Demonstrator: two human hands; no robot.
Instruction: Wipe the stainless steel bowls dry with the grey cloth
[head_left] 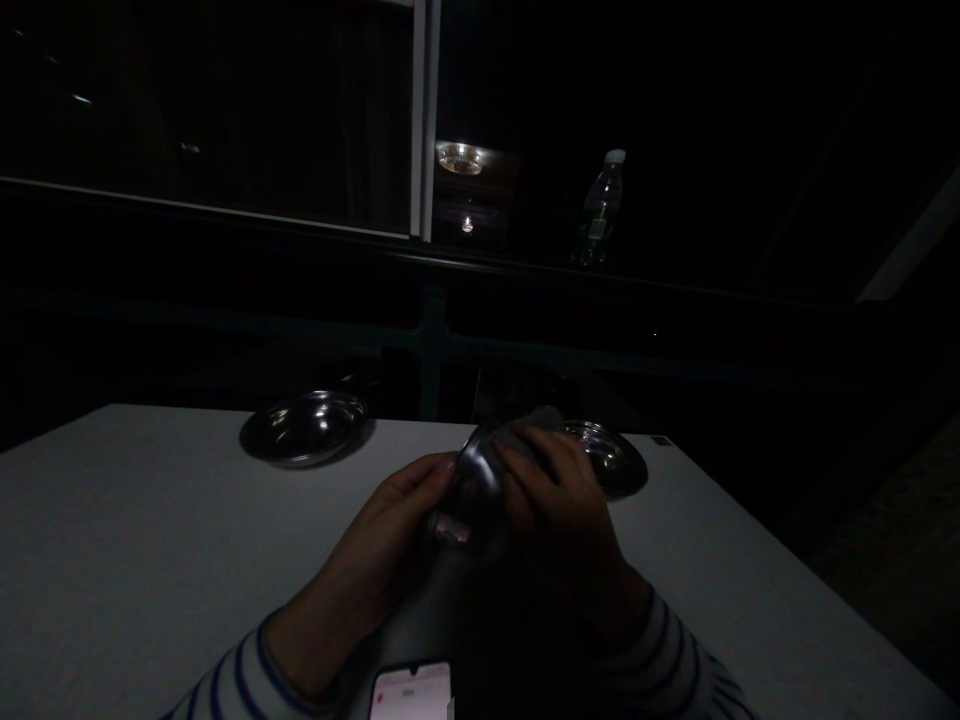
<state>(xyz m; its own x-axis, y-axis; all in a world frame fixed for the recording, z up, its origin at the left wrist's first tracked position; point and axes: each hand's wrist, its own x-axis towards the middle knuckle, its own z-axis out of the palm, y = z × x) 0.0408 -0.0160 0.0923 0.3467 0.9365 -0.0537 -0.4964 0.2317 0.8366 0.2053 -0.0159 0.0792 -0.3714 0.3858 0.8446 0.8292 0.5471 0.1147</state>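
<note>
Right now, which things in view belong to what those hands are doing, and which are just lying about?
In the job:
- shiny metal dish, in the left hand
- grey cloth, under the right hand
- probably the left metal bowl and right metal bowl, being similar

Seemingly just lying about:
- lit smartphone
- capped plastic bottle

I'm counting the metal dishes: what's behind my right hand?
Behind your right hand, a shiny metal dish on the table; its left part is covered and can't be seen.

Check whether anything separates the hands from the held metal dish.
A grey cloth appears to lie between the right hand and the metal dish. Nothing visible stands between the left hand and the dish.
</note>
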